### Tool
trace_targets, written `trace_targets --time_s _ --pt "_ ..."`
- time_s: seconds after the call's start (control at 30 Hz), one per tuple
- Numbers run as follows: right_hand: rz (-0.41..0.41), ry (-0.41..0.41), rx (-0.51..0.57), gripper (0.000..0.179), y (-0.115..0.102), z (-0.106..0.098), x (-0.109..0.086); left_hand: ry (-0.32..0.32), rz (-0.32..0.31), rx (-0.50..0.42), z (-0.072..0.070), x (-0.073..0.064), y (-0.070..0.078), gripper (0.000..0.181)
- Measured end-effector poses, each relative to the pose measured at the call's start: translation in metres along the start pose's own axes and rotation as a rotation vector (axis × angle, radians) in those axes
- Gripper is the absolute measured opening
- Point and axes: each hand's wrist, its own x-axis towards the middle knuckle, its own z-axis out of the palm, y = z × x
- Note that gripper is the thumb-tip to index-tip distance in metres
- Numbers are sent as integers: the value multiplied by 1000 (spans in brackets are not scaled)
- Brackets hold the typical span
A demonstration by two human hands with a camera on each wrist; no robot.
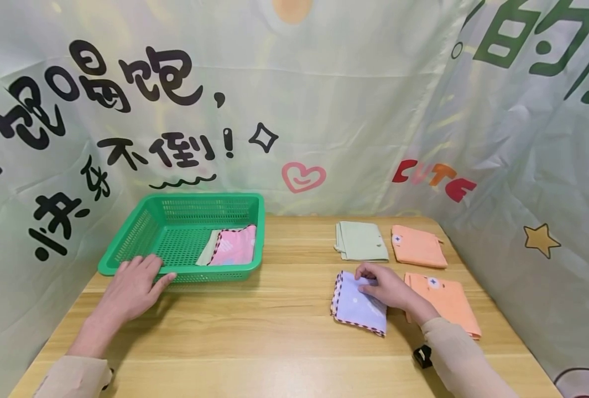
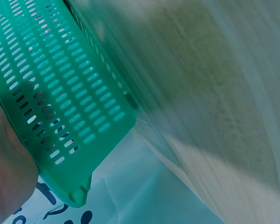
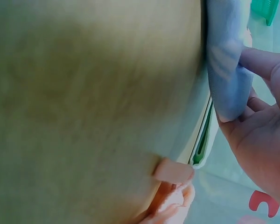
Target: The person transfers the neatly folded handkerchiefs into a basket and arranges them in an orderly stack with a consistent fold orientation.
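Note:
My left hand (image 1: 137, 284) holds the front rim of a green perforated plastic basket (image 1: 260, 232), its fingertips hooked over the edge. In the left wrist view the palm lies beside the basket wall (image 2: 70, 93). My right hand (image 1: 386, 284) pinches a folded purple cloth (image 1: 356, 309) with striped edging between thumb and fingers. The right wrist view has the thumb on one face of the cloth (image 3: 228, 70) and fingers behind it. Inside the basket, at its right end, a pink folded cloth (image 1: 234, 246) overlaps a pale green one (image 1: 207, 250).
Behind the purple cloth lies a pale green folded cloth (image 1: 361, 241), with an orange one (image 1: 418, 246) to its right. Another orange cloth (image 1: 448, 304) lies nearer, partly behind the right forearm. Printed fabric (image 1: 354, 110) encloses the wooden table (image 1: 274, 342) at back and sides.

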Motion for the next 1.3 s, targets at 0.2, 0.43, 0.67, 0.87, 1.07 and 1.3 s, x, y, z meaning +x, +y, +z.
trace_targets --time_s 0.2,0.43,0.67,0.87,1.07,1.3 --pt "22 1 -7 19 -2 0 0 17 9 4 0 0 0 32" --pt "42 -4 -2 21 -7 -1 2 15 8 4 0 2 0 33" --pt "43 14 10 22 -14 -1 5 21 12 7 -1 2 1 32" --pt "41 33 37 22 -23 -1 6 17 11 5 -1 1 1 33" --pt "-27 75 38 24 -30 0 11 30 18 10 1 1 1 32" --pt "-95 103 59 24 -39 -1 18 24 16 10 1 0 0 32"
